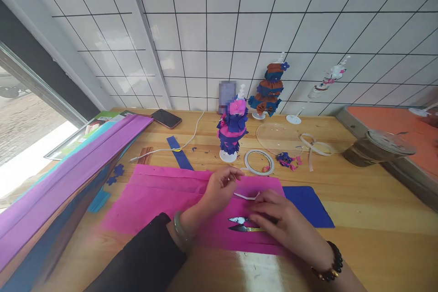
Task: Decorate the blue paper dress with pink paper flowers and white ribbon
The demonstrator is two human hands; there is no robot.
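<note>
A bright pink fabric-like sheet (153, 198) lies spread under both hands. My left hand (221, 189) is just above it, fingers curled together; whatever they pinch is hidden. A short white strip (244, 197) rests on the sheet between my hands, one end by my right fingertips. My right hand (278, 214) is curled over the handles of small thread snips (240, 227), whose blades stand apart and point left. Beyond my left fingertips lies a white tape roll (259, 162). A dark blue piece (310, 207) sticks out from beneath the sheet's right side.
A doll-like figure in blue and pink ruffles (233, 127) stands behind the sheet, with a brown-and-blue one (270, 89) by the wall. Purple sheets (78, 164) overlap on the left. A phone (166, 118), scraps (289, 160) and a lidded cup (376, 148) are also about.
</note>
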